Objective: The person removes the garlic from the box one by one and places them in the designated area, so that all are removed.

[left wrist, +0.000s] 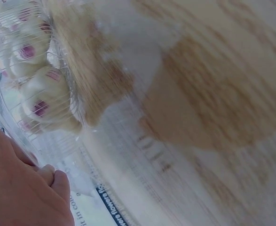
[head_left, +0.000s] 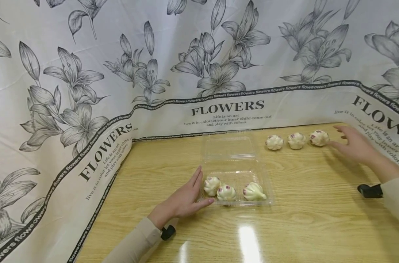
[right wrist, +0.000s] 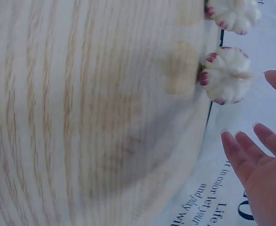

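Observation:
A clear plastic clamshell box (head_left: pixel 266 182) lies on the table with its lid (head_left: pixel 229 146) folded back. Inside are three garlic bulbs: one in the left corner (head_left: pixel 212 186), one beside it (head_left: pixel 226 193) and one at the right (head_left: pixel 253 191). My left hand (head_left: pixel 186 197) rests against the box's left side, fingers straight, thumb at the front edge. Toward the back right, three more garlic bulbs stand in a row: left (head_left: pixel 274 142), middle (head_left: pixel 296 140) and right (head_left: pixel 319 138). Just right of the last one, my right hand (head_left: pixel 353 144) reaches with spread fingers and holds nothing.
The light wood table (head_left: pixel 153 160) ends at a printed flower curtain (head_left: pixel 225 109) along the back and both sides. Black wrist straps show below each sleeve.

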Demonstrator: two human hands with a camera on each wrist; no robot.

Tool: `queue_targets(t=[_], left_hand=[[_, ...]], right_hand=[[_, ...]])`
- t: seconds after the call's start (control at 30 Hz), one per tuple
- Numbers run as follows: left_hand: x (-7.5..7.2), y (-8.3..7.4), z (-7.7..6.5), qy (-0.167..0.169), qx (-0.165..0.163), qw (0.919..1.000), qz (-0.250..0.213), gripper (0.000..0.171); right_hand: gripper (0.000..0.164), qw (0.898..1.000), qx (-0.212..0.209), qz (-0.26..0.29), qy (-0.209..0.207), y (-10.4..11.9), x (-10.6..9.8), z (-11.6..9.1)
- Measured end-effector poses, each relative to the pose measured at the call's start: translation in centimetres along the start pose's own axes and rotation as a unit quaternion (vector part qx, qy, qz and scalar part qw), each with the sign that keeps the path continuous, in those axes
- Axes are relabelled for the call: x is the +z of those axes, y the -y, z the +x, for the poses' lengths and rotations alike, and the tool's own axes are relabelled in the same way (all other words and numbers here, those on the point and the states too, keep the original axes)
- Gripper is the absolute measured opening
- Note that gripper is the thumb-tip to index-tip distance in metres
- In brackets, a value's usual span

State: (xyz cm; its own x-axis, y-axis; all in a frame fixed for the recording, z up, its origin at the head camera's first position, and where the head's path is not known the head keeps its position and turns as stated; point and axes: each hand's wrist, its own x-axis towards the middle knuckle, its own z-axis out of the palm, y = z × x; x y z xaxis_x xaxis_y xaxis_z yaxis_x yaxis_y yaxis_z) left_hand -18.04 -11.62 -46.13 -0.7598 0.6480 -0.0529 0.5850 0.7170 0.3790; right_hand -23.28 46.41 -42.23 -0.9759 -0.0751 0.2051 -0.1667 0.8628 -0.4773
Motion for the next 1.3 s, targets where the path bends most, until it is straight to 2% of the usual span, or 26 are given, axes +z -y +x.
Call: queue_targets(t=[0.23, 0.33, 0.5, 0.7, 1.07, 1.3], left_hand=[[-0.1, 0.0, -0.1, -0.002, -0.001, 1.0000, 0.001, 0.102], [-0.2, 0.0, -0.1, -0.001, 0.001, 1.0000, 0.000, 0.102], [-0.4, 0.0, -0.1, 0.001, 0.001, 1.0000, -0.003, 0.101], [-0.3, 0.0, -0.1, -0.002, 0.000, 1.0000, 0.002, 0.101], [-0.3, -0.1, 0.0, 0.001, 0.003, 1.0000, 0.001, 0.101], [-0.3, -0.1, 0.1, 0.000, 0.002, 1.0000, 0.004, 0.101]], right_hand=[[0.063, 1.000, -0.026, -0.005, 0.013, 1.8, -0.7, -0.4], [0.059, 0.998, -0.055, -0.007, 0.003, 3.1, -0.6, -0.4], [0.056, 0.995, -0.098, 0.003, -0.001, 5.9, -0.1, -0.5], [0.055, 0.993, -0.116, 0.024, 0.030, 9.8, 1.0, -0.7], [0.052, 0.978, -0.198, 0.051, 0.046, 14.9, 3.5, -2.0], [0.054, 0.964, -0.226, 0.082, 0.109, 17.7, 4.9, -2.9]])
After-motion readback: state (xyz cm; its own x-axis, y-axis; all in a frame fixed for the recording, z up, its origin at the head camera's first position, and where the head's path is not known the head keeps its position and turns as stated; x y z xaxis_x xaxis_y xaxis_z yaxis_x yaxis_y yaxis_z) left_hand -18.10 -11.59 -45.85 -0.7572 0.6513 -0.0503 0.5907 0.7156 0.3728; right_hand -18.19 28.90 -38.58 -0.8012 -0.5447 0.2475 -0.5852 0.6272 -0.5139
